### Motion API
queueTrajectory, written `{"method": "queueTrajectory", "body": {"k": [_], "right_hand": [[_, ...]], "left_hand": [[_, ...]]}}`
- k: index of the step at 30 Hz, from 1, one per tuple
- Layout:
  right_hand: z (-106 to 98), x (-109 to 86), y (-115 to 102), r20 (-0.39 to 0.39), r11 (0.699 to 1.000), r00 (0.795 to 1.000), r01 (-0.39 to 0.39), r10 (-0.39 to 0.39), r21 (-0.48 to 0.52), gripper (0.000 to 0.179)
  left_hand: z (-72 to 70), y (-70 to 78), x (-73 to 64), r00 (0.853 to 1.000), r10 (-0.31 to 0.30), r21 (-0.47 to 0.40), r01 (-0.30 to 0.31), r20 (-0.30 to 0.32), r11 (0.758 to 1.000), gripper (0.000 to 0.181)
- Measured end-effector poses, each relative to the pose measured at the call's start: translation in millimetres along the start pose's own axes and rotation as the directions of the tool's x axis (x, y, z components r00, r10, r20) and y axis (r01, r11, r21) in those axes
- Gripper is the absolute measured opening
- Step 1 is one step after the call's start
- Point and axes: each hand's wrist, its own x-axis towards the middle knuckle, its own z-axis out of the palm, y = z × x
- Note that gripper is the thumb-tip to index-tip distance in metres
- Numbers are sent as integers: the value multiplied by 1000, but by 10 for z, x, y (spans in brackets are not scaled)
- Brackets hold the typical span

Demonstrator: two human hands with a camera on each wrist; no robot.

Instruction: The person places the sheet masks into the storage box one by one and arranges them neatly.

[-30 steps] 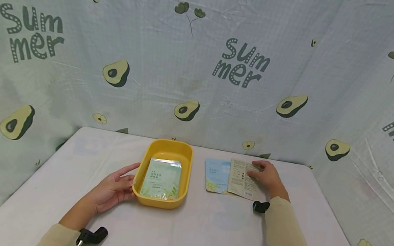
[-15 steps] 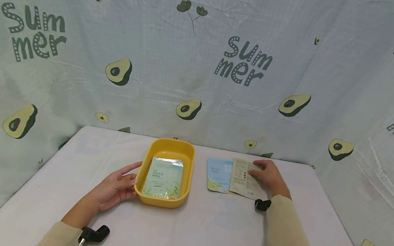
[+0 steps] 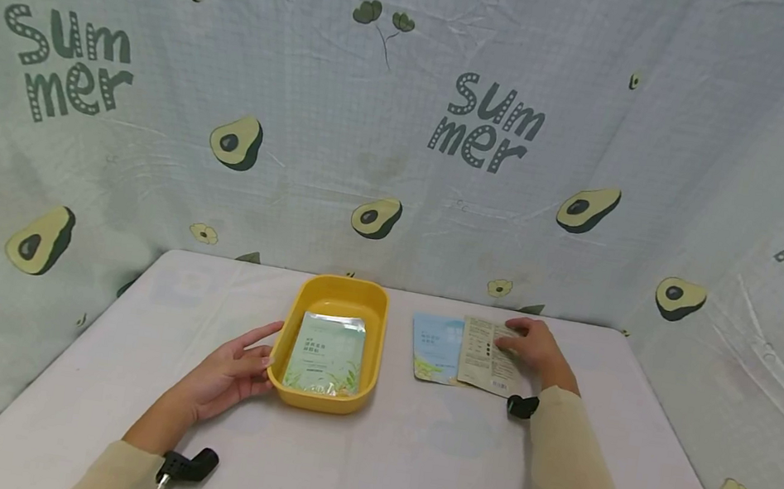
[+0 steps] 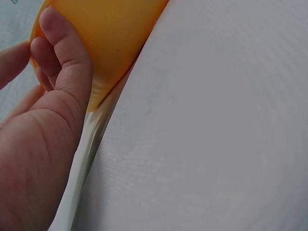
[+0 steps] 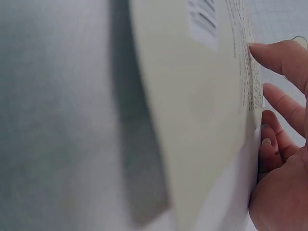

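A yellow tray (image 3: 370, 358) stands on the table with a pale green face mask sachet (image 3: 325, 356) lying inside. At its left side, my left hand (image 3: 230, 376) touches the outer wall and rim; in the left wrist view its fingers rest along the yellow wall. Right of the tray lies a light blue sachet (image 3: 437, 343), partly under a beige sachet (image 3: 477, 355) that shows printed text. My right hand (image 3: 535, 352) rests its fingertips on the beige sachet's right part. The right wrist view shows the near edge of that sachet (image 5: 192, 120) raised off the table.
The table (image 3: 389, 478) has a white cover. Behind it and at both sides hangs a pale cloth (image 3: 292, 205) with avocado prints. A black wrist camera (image 3: 188, 466) sits on the left wrist, another camera (image 3: 522, 407) on the right.
The whole scene has shifted slightly in the head view. Both hands, the tray and the sachets keep their places relative to each other.
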Motion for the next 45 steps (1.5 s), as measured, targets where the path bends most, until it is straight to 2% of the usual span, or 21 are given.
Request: {"method": "queueTrajectory", "body": {"k": [10, 23, 31, 37, 45], "right_hand": [[1, -10, -36, -5, 999, 999, -39, 39, 3, 63], [-14, -8, -4, 25, 998, 998, -63, 63, 2, 65], [-22, 13, -2, 4, 999, 999, -37, 37, -3, 66], [-22, -45, -37, 12, 999, 999, -32, 32, 12, 68], [-41, -86, -58, 14, 1000, 1000, -2, 3, -20, 67]], "left_hand": [[10, 0, -10, 1000, 8, 9, -8, 7, 1000, 74], [0, -11, -7, 1000, 7, 20, -7, 12, 1000, 74], [0, -7, -8, 1000, 9, 18, -9, 8, 1000, 75], [-10, -18, -10, 1000, 19, 7, -19, 16, 1000, 74], [-14, -10, -14, 1000, 17, -14, -16, 20, 1000, 74]]}}
